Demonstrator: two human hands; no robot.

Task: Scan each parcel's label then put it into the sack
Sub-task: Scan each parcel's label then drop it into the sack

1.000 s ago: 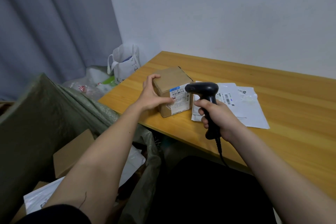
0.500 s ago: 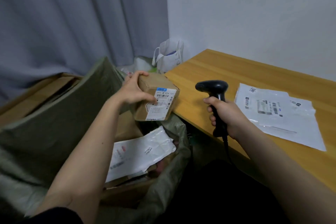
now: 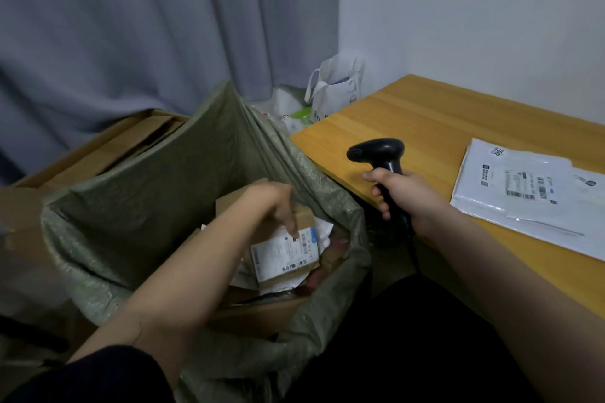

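Cardboard parcel (image 3: 288,249): lowered inside sack (image 3: 137,193), left hand (image 3: 275,203) grip pinching its top. Scanner (image 3: 379,154): right hand (image 3: 406,199) grip wrapped round handle, parked at desk (image 3: 425,114) edge.

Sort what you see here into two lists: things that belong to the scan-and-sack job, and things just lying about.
Part of the job:
- cardboard parcel, held inside the sack by the left hand
- green sack
- black scanner, gripped by the right hand
- white mailers on the table, not yet sacked

Lying about:
- white carrier bag by the curtain
- flattened cartons behind the sack
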